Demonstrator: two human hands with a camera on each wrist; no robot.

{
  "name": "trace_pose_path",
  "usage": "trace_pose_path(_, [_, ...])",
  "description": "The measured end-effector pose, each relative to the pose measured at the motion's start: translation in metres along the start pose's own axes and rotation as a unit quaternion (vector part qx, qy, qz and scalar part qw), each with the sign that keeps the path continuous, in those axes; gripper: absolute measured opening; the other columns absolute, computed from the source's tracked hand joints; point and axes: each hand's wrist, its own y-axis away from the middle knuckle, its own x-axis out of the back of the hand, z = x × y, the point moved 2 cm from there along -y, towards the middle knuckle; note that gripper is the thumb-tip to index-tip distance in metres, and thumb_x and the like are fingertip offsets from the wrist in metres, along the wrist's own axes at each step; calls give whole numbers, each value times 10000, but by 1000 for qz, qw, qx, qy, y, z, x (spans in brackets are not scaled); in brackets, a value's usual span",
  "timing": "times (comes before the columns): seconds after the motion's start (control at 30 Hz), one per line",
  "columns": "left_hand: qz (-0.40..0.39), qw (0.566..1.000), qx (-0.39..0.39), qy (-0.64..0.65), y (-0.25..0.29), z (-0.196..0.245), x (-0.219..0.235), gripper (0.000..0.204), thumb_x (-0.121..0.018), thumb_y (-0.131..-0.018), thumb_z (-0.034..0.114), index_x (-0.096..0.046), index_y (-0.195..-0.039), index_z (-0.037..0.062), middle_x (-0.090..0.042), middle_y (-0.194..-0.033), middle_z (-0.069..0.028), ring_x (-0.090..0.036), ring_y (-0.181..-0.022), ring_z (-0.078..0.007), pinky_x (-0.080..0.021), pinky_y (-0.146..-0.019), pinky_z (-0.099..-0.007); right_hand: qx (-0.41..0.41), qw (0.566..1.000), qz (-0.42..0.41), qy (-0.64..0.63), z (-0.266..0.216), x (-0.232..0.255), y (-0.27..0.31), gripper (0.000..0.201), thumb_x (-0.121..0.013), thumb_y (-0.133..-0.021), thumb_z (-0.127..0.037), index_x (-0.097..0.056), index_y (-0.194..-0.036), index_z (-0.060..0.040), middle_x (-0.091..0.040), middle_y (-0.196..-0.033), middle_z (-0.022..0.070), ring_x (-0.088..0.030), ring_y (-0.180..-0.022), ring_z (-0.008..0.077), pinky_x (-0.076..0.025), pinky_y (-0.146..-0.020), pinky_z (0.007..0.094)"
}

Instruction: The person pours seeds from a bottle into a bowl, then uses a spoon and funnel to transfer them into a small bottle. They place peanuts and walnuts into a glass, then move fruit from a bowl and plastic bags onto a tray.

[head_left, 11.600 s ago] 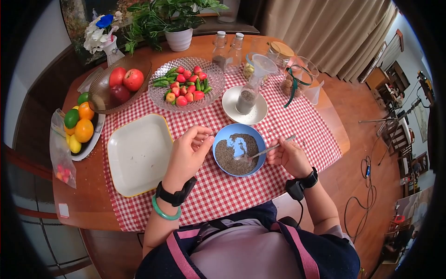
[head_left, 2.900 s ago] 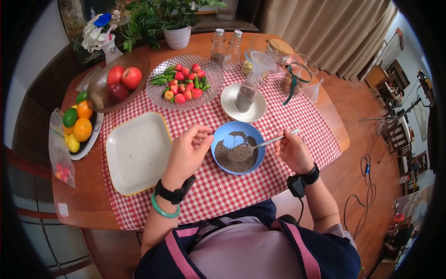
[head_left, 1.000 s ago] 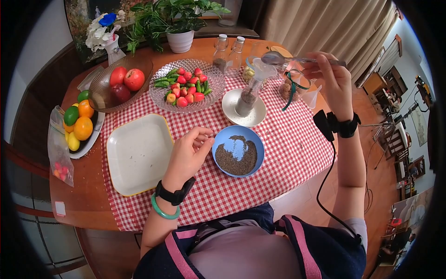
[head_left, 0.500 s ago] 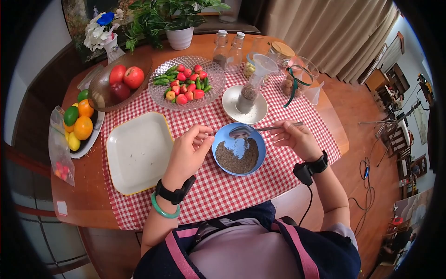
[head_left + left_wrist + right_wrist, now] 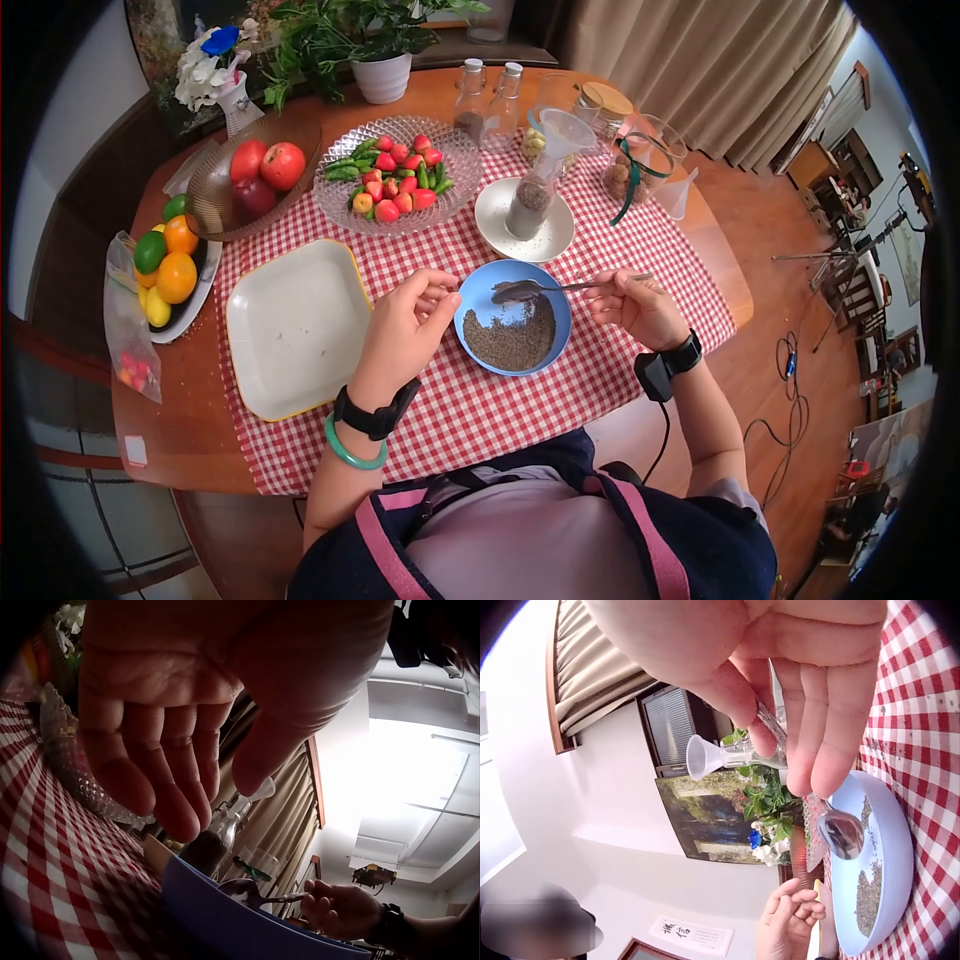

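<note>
My right hand (image 5: 643,308) pinches the handle of a metal spoon (image 5: 517,291) between thumb and fingers. The spoon's head is over the far part of a blue bowl (image 5: 466,336), which holds dark grey-brown grains (image 5: 512,345). In the right wrist view the shiny spoon head (image 5: 841,834) carries no heap. At the bowl's left rim is my left hand (image 5: 410,318), fingers loosely bent and gripping nothing, as the left wrist view shows. Behind the bowl, a glass bottle (image 5: 527,212) partly filled with grains stands on a white dish (image 5: 488,222), a clear funnel (image 5: 567,134) in its mouth.
Left of my left hand lies a white tray (image 5: 300,330) with a few specks. Farther back are a glass plate (image 5: 335,205) of small red fruits and green peppers, a bowl of red fruit (image 5: 220,215), stoppered bottles (image 5: 500,115) and a ribboned jar (image 5: 640,165).
The spoon, heaped with grains earlier, was lifted by my right hand over the funnel one second ago, then came back down to the blue bowl. My left hand has stayed beside the bowl.
</note>
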Motion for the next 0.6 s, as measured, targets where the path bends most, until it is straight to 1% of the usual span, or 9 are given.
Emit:
trace_pose_path(0.03, [-1, 1000, -1, -3, 0, 0, 0, 196, -599, -893, 105, -604, -1061, 4, -652, -857, -51, -601, -782, -101, -477, -704, -241, 1, 1000, 14, -5, 2, -1, 0, 343, -363, -1015, -229, -543, -1134, 37, -657, -1031, 190, -673, -908, 235, -559, -832, 343])
trace_pose_path(0.13, [1, 1000, 0, -1, 0, -1, 0, 194, -599, -892, 105, -604, -1058, 3, -654, -860, -54, -604, -781, -102, -478, -701, -242, -21, 1000, 4, -19, 13, -4, 2, 337, -364, -1015, -227, -544, -1128, 34, -660, -1015, 184, -678, -881, 232, -564, -816, 332])
trace_pose_path(0.23, [1, 1000, -2, 1, 0, -2, 0, 196, -601, -892, 105, -604, -1059, 3, -656, -862, -57, -605, -781, -102, -478, -702, -242, -43, 999, -13, -19, 26, 3, 9, 337, -361, -1016, -226, -543, -1123, 36, -661, -1004, 182, -679, -867, 229, -565, -810, 327])
trace_pose_path(0.37, [-2, 1000, 4, -2, 0, 0, -2, 197, -603, -891, 104, -603, -1059, 1, -654, -864, -57, -602, -784, -103, -480, -704, -244, -58, 998, 1, -39, 36, 0, 14, 369, -317, -1025, -248, -547, -1094, 32, -666, -970, 174, -680, -845, 222, -567, -793, 318])
trace_pose_path(0.47, [-3, 1000, 2, -1, 0, -1, -2, 199, -604, -890, 105, -601, -1059, -1, -652, -865, -57, -602, -784, -104, -481, -703, -244, -51, 997, -4, -57, 37, -1, 10, 388, -289, -1030, -278, -547, -1072, 9, -666, -934, 148, -673, -796, 206, -563, -767, 310])
trace_pose_path(0.57, [-1, 1000, 6, -2, 0, -1, -1, 200, -605, -890, 105, -601, -1059, -2, -652, -867, -60, -602, -784, -105, -482, -702, -243, -36, 994, 1, -102, 38, 0, 4, 394, -275, -1032, -302, -544, -1047, -15, -658, -876, 116, -651, -732, 183, -550, -734, 300])
trace_pose_path(0.6, [-1, 1000, 8, -2, 0, -1, -1, 200, -605, -890, 105, -601, -1059, -2, -652, -867, -61, -602, -785, -105, -482, -702, -243, -38, 995, 8, -96, 37, -1, 4, 390, -277, -1032, -306, -542, -1039, -20, -653, -859, 107, -644, -719, 177, -545, -725, 297])
